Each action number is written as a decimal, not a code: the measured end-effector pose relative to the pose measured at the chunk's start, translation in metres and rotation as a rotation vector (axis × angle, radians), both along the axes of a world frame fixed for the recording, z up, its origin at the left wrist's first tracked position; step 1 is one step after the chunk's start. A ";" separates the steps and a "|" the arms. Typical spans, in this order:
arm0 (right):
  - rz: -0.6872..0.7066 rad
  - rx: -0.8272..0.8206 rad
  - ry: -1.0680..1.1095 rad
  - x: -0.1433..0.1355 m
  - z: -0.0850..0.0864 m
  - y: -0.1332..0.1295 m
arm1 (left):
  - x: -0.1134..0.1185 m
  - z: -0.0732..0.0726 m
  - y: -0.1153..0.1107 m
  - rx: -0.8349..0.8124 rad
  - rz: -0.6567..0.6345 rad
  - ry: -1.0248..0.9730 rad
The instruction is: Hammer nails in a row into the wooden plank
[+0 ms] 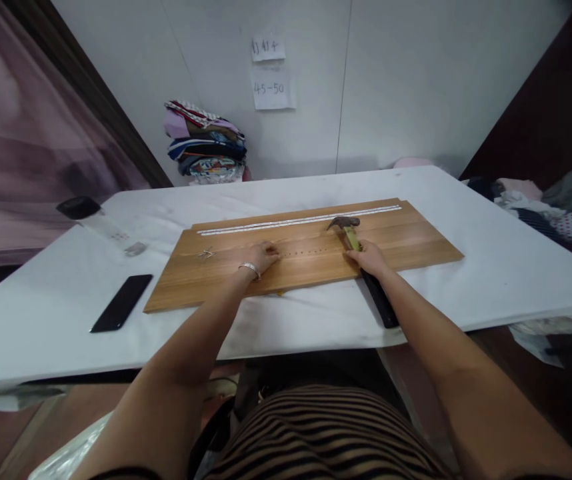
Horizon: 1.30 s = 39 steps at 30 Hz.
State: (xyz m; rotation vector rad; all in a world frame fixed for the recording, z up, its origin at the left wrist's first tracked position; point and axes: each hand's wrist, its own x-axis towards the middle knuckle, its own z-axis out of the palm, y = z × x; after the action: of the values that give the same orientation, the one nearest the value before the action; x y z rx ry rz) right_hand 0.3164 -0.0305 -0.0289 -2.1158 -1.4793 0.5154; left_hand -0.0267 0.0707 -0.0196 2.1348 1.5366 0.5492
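A wooden board lies on the white-covered table. Across its middle runs a row of small dark dots, likely nail heads. My left hand, with a bracelet at the wrist, is at the left end of this row, its fingers pinched together on something too small to make out. In my right hand is a hammer, gripped by the handle, its metal head above the board and its black grip pointing toward me. Several loose nails lie on the board's left part. Two pale strips run along the far side.
A black phone lies left of the board. Behind it is a clear container with a black end. Folded clothes are stacked beyond the table, near papers on the wall.
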 end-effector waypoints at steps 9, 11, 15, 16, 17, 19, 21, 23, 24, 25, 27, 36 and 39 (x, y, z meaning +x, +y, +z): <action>0.001 -0.012 0.013 -0.001 0.005 -0.002 | -0.035 0.007 -0.014 0.046 0.230 -0.080; -0.002 -0.019 0.015 0.000 0.004 -0.001 | -0.031 0.008 -0.018 0.079 0.171 -0.055; -0.017 0.004 -0.029 -0.001 0.003 0.000 | -0.007 0.004 -0.023 0.069 0.060 -0.025; -0.021 0.006 -0.041 -0.001 0.002 0.000 | -0.001 0.003 -0.023 0.069 0.043 -0.018; -0.023 0.004 -0.049 -0.001 0.003 0.000 | 0.004 0.001 -0.022 0.072 0.043 -0.013; -0.022 -0.002 -0.054 -0.001 0.003 0.000 | 0.013 -0.001 -0.020 0.070 0.062 -0.013; -0.024 0.000 -0.052 -0.001 0.004 -0.001 | 0.018 -0.002 -0.017 0.048 0.100 -0.039; -0.032 0.000 -0.049 -0.001 0.005 -0.001 | 0.020 0.001 -0.013 0.002 0.165 -0.107; -0.034 0.000 -0.049 0.000 0.006 -0.001 | 0.019 0.003 -0.012 -0.023 0.206 -0.158; -0.036 -0.001 -0.048 0.000 0.006 -0.001 | 0.018 0.007 -0.012 -0.048 0.246 -0.213; -0.036 0.002 -0.045 0.001 0.005 -0.001 | 0.012 0.013 -0.015 -0.059 0.280 -0.309; -0.010 0.001 -0.019 0.007 -0.001 0.001 | -0.053 -0.013 -0.088 0.035 -0.007 -0.203; -0.010 0.000 -0.032 0.009 -0.002 0.002 | -0.057 -0.025 -0.104 0.132 -0.007 -0.169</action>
State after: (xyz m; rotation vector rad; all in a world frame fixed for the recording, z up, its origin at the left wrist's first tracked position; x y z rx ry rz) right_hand 0.3249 -0.0287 -0.0312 -2.1392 -1.4857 0.4807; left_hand -0.0834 -0.0331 -0.0443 2.1273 1.4353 0.8271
